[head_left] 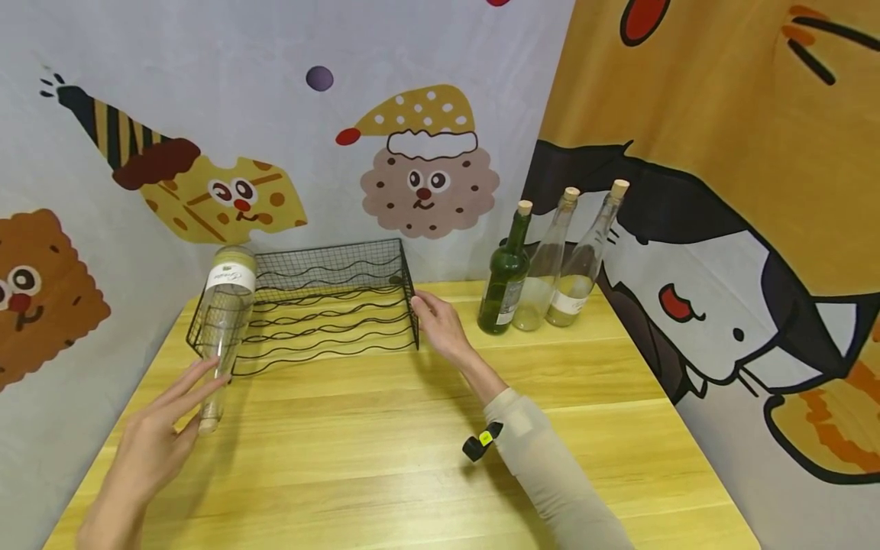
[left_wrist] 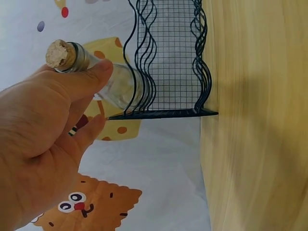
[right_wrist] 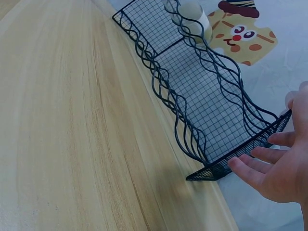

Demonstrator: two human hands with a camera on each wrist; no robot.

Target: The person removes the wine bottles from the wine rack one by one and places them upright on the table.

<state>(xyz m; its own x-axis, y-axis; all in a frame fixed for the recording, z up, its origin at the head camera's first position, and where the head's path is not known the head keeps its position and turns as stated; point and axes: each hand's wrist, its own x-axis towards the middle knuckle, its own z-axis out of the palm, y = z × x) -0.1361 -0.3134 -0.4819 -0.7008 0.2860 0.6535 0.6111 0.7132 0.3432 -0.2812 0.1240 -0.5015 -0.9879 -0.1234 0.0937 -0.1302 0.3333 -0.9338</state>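
Note:
A black wire rack (head_left: 323, 263) with wavy bars stands against the back wall. Across its left end lies a clear glass bottle (head_left: 230, 305) with a white label, its base towards the wall and its corked neck towards me. My left hand (head_left: 154, 439) holds this bottle by the neck; in the left wrist view the thumb lies over the glass just behind the cork (left_wrist: 60, 54). At the rack's right end panel, my right hand (head_left: 442, 325) rests with its fingers extended against the wire mesh, as the right wrist view also shows.
A green bottle (head_left: 507, 279) and two clear bottles (head_left: 539, 279), all corked, stand upright to the right of the rack. The wooden table (head_left: 385, 458) meets cloth walls printed with cartoon figures at the back and sides.

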